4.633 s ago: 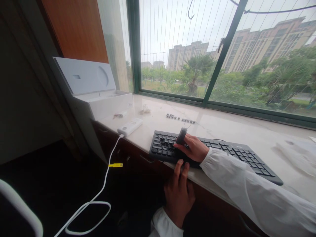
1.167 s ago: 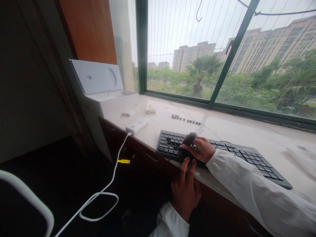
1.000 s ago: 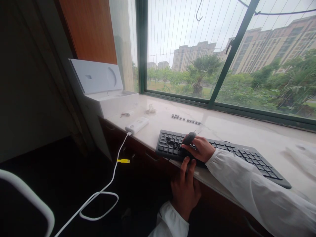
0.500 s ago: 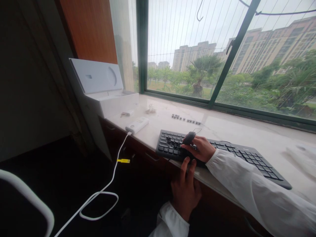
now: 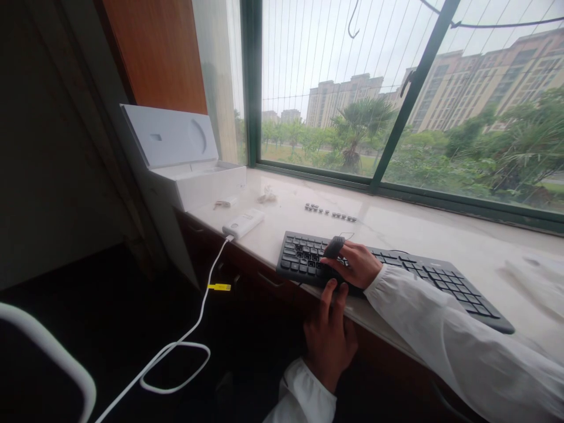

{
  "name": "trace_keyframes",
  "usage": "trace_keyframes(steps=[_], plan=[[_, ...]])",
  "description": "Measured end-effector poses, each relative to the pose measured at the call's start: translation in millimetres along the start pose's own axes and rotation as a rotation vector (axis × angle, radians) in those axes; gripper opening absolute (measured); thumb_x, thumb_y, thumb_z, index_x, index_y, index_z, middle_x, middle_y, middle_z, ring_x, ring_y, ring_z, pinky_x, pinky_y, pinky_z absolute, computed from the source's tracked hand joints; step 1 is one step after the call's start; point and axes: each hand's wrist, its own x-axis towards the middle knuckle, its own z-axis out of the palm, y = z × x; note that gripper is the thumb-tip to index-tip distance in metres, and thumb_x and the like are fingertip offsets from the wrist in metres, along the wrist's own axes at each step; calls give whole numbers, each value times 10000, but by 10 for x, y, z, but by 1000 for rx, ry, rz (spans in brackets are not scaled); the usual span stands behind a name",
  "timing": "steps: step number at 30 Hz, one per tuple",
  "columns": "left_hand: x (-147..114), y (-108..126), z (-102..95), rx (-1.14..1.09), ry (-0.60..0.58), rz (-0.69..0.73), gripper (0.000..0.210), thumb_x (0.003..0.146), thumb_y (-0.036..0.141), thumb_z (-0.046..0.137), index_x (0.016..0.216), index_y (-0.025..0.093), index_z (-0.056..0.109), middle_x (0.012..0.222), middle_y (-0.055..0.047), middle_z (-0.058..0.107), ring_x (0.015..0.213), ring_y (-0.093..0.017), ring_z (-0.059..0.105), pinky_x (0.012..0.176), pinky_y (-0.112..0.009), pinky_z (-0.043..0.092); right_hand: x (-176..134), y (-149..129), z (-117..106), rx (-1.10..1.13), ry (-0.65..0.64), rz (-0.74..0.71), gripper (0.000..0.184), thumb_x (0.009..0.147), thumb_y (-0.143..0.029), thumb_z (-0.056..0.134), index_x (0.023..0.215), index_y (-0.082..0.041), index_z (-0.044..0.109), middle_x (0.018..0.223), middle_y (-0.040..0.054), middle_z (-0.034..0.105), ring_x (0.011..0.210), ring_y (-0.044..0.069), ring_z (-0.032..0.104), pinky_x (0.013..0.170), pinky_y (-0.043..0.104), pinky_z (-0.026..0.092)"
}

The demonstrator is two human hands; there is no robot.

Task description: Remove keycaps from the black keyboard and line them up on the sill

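A black keyboard (image 5: 440, 279) lies along the front of the white sill, with several keycaps gone from its left part, where dark sockets show. My right hand (image 5: 359, 264) is closed over that part, gripping a black keycap puller (image 5: 335, 247); a thin wire loop sticks out of it above my fingers. The puller's lower end and the keys under my hand are hidden. My left hand (image 5: 330, 338) is below the front edge, two fingers stretched up against the keyboard's near side. Loose keycaps (image 5: 337, 214) lie in a broken row behind the keyboard.
A white box (image 5: 211, 188) with a raised lid stands at the back left. Before it lie a white power bank (image 5: 243, 224) with a white cable (image 5: 203, 305) hanging off the edge, and small white items. Clear plastic (image 5: 537, 282) lies at right; the window (image 5: 317, 117) is behind.
The whole view has shifted slightly. Both hands keep nearly the same place at the keyboard, and the keycap puller stays in my right hand.
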Motion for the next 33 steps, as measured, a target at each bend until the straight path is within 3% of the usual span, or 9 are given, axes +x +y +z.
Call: trace_keyframes(steps=[10, 19, 33], plan=[[-1, -4, 15, -19, 25, 0, 708, 790, 87, 492, 1448, 305, 351, 1498, -15, 399, 1189, -190, 567, 886, -287, 548, -32, 41, 41, -42, 18, -37, 206, 913, -373, 571, 834, -183, 584, 749, 60, 647, 679, 180, 613, 631, 293, 486], [1, -14, 1, -26, 15, 14, 739, 777, 74, 502, 1459, 302, 333, 1501, -26, 396, 1193, -193, 565, 923, -289, 535, -28, 76, 12, -21, 64, 31, 190, 908, -355, 569, 821, -187, 588, 701, 38, 624, 623, 162, 591, 597, 278, 483], [-14, -3, 30, -2, 38, 2, 726, 780, 75, 504, 1449, 311, 351, 1488, -19, 415, 1169, -198, 580, 874, -290, 554, -17, 67, 3, 45, -45, 58, 250, 917, -403, 538, 841, -182, 626, 741, 44, 653, 625, 152, 600, 599, 270, 477]])
